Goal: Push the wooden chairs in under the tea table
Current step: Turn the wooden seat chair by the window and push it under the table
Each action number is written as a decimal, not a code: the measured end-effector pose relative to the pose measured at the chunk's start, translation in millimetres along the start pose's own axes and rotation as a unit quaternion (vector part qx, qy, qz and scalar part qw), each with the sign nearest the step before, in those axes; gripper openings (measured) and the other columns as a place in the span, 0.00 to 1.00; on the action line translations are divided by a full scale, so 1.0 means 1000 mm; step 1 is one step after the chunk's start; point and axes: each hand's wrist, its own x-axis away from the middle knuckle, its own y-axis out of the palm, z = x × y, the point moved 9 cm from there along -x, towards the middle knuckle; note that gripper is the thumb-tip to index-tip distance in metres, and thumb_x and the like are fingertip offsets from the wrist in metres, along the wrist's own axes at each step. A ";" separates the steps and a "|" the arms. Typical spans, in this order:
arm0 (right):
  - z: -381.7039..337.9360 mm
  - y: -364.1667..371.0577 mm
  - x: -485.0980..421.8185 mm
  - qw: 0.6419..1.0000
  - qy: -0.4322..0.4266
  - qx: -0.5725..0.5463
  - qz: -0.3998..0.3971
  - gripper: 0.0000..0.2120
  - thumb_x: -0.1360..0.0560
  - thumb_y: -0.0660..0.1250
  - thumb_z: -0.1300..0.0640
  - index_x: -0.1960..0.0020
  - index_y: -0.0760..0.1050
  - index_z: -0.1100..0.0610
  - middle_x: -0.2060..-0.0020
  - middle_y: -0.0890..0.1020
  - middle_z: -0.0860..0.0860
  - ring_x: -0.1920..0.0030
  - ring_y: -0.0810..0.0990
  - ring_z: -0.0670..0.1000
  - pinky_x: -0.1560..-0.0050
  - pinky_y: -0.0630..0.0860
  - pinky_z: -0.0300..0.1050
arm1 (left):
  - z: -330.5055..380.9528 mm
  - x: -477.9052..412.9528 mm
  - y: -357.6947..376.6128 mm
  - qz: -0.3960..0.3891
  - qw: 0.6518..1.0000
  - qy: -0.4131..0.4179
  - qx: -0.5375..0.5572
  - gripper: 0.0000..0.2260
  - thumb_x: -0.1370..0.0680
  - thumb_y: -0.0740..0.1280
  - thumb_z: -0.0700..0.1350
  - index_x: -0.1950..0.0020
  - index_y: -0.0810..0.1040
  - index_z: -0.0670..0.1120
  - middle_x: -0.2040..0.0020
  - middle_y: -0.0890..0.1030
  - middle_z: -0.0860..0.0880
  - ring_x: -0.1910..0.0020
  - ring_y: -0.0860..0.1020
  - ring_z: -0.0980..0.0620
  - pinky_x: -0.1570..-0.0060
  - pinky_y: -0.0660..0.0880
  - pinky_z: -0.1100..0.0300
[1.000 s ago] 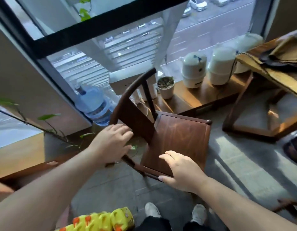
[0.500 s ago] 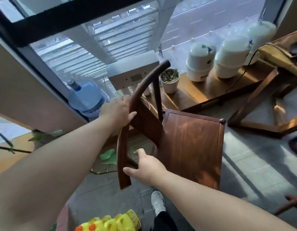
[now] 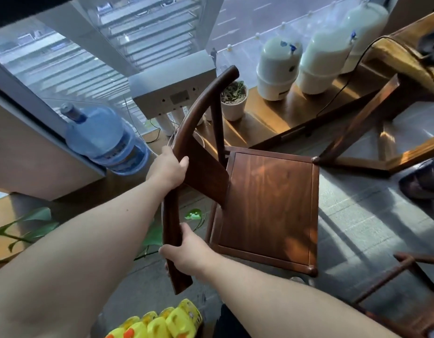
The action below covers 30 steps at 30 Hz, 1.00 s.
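While a blue water jug (image 3: 103,140) lies tilted by the window, its contents unclear, a white pot (image 3: 234,103) on the low wooden ledge (image 3: 279,118) holds dry grass beside three white tanks (image 3: 278,67). The wooden chair (image 3: 267,206) stands on the grey floor, its seat right of both hands. The left hand (image 3: 168,169) grips the curved back rail midway; the right hand (image 3: 186,252) clasps its near end. The tea table (image 3: 406,69) stands at right.
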 end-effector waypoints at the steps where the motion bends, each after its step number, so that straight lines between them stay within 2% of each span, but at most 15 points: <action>1: 0.001 -0.001 0.004 1.000 -0.002 0.029 0.006 0.20 0.30 0.68 0.48 0.41 0.65 0.49 0.50 0.81 0.58 0.51 0.81 0.62 0.47 0.79 0.61 | -0.001 0.003 0.001 0.001 1.000 0.002 0.004 0.20 0.22 0.61 0.55 0.39 0.65 0.40 0.45 0.78 0.36 0.48 0.77 0.37 0.54 0.72 0.48; 6: 0.020 -0.010 0.031 0.992 0.002 0.123 0.024 0.25 0.27 0.68 0.48 0.36 0.63 0.52 0.45 0.80 0.58 0.47 0.80 0.61 0.46 0.78 0.55 | -0.002 0.034 0.011 0.005 0.999 0.016 0.033 0.21 0.22 0.61 0.53 0.39 0.65 0.37 0.44 0.77 0.35 0.47 0.75 0.37 0.55 0.67 0.52; 9: 0.035 -0.017 0.051 0.986 0.007 0.167 0.020 0.28 0.28 0.68 0.48 0.33 0.61 0.53 0.42 0.78 0.57 0.44 0.78 0.59 0.46 0.76 0.50 | -0.004 0.059 0.020 0.008 0.998 0.001 0.064 0.20 0.22 0.62 0.53 0.41 0.65 0.38 0.45 0.77 0.35 0.51 0.75 0.39 0.56 0.67 0.52; 11: 0.048 -0.022 0.067 0.983 0.012 0.183 0.018 0.29 0.28 0.68 0.48 0.32 0.61 0.53 0.42 0.78 0.57 0.45 0.77 0.59 0.45 0.76 0.51 | -0.003 0.079 0.026 0.007 0.997 -0.006 0.079 0.19 0.21 0.62 0.53 0.42 0.65 0.38 0.45 0.77 0.35 0.53 0.74 0.41 0.57 0.67 0.52; 13: 0.056 -0.026 0.075 0.979 0.021 0.201 0.014 0.33 0.28 0.68 0.47 0.29 0.58 0.53 0.40 0.77 0.58 0.43 0.76 0.60 0.43 0.75 0.50 | 0.000 0.091 0.030 0.009 0.996 -0.012 0.084 0.19 0.21 0.62 0.52 0.42 0.65 0.38 0.44 0.76 0.34 0.48 0.76 0.37 0.55 0.68 0.52; 15: 0.060 -0.031 0.082 0.978 0.015 0.206 0.015 0.32 0.28 0.67 0.47 0.29 0.58 0.54 0.40 0.77 0.59 0.43 0.77 0.61 0.43 0.76 0.52 | 0.007 0.102 0.032 0.014 0.996 -0.019 0.081 0.21 0.21 0.62 0.52 0.39 0.64 0.36 0.42 0.76 0.33 0.45 0.75 0.36 0.53 0.69 0.51; 18: 0.058 -0.034 0.086 0.981 -0.001 0.196 0.015 0.31 0.27 0.68 0.49 0.30 0.58 0.57 0.41 0.78 0.62 0.45 0.79 0.63 0.45 0.77 0.57 | 0.015 0.105 0.030 0.016 0.998 -0.037 0.051 0.23 0.21 0.61 0.52 0.36 0.63 0.35 0.39 0.74 0.32 0.41 0.74 0.35 0.45 0.71 0.46; 21: 0.062 -0.035 0.090 0.986 -0.009 0.166 0.007 0.26 0.27 0.68 0.51 0.35 0.62 0.57 0.47 0.80 0.63 0.51 0.82 0.64 0.48 0.79 0.61 | 0.014 0.107 0.030 0.015 0.998 -0.048 0.028 0.23 0.21 0.61 0.52 0.37 0.63 0.35 0.39 0.74 0.32 0.41 0.73 0.34 0.44 0.70 0.46; 24: 0.076 -0.035 0.101 0.988 -0.004 0.156 -0.010 0.21 0.27 0.67 0.53 0.40 0.62 0.57 0.59 0.82 0.58 0.66 0.83 0.59 0.61 0.82 0.55 | 0.008 0.119 0.038 0.014 0.998 -0.055 0.021 0.24 0.21 0.62 0.52 0.38 0.63 0.34 0.40 0.74 0.31 0.41 0.73 0.33 0.45 0.70 0.47; 25: 0.082 -0.036 0.107 0.987 0.001 0.163 -0.014 0.20 0.27 0.68 0.53 0.41 0.62 0.57 0.60 0.82 0.58 0.68 0.82 0.59 0.63 0.82 0.54 | 0.007 0.126 0.042 0.016 0.998 -0.057 0.027 0.23 0.22 0.63 0.51 0.38 0.63 0.33 0.40 0.74 0.30 0.42 0.73 0.33 0.45 0.70 0.47; 28: 0.097 -0.048 0.121 0.968 -0.004 0.252 0.002 0.26 0.28 0.69 0.49 0.36 0.63 0.57 0.48 0.80 0.60 0.53 0.81 0.62 0.55 0.79 0.52 | 0.005 0.148 0.054 0.011 0.997 -0.062 0.047 0.24 0.22 0.63 0.52 0.38 0.63 0.33 0.40 0.74 0.31 0.43 0.74 0.33 0.49 0.70 0.49; 30: 0.105 -0.058 0.134 0.960 -0.007 0.281 0.002 0.27 0.28 0.69 0.47 0.35 0.63 0.56 0.46 0.80 0.60 0.50 0.80 0.62 0.52 0.78 0.52 | 0.009 0.161 0.060 0.003 0.996 -0.067 0.058 0.25 0.22 0.64 0.52 0.38 0.63 0.34 0.40 0.74 0.31 0.43 0.75 0.34 0.48 0.72 0.49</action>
